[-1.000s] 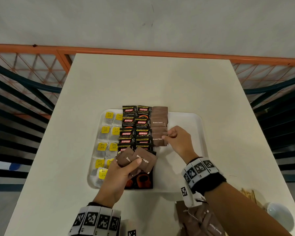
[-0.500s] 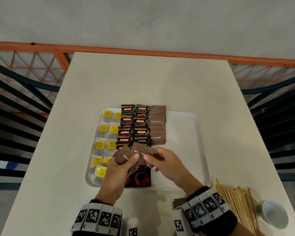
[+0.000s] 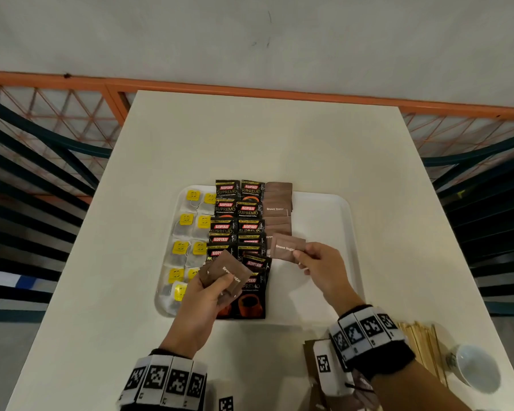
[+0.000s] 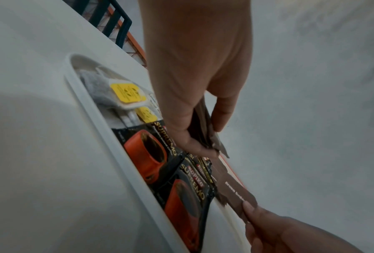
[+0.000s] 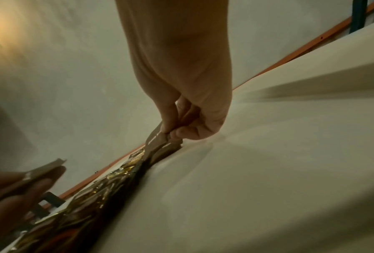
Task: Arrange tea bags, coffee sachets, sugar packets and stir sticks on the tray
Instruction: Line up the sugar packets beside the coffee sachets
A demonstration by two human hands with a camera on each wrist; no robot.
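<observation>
A white tray [image 3: 324,221] holds tea bags with yellow tags [image 3: 190,232] on its left, black coffee sachets [image 3: 238,221] in the middle and a column of brown sugar packets [image 3: 278,209] beside them. My left hand [image 3: 211,292] grips a small stack of brown sugar packets [image 3: 226,274] above the near sachets. My right hand [image 3: 318,262] pinches one brown sugar packet [image 3: 287,247] by its right end, just above the near end of the sugar column. In the right wrist view the fingers [image 5: 170,126] pinch that packet [image 5: 155,137].
Wooden stir sticks [image 3: 422,345] lie on the table at the near right, beside a white cup [image 3: 475,366]. More brown packets [image 3: 315,360] sit under my right wrist. An orange railing [image 3: 250,90] runs behind the table's far edge.
My right hand went from the sugar column to the left hand's stack, took one brown packet, and has carried it back right toward the column's near end.
</observation>
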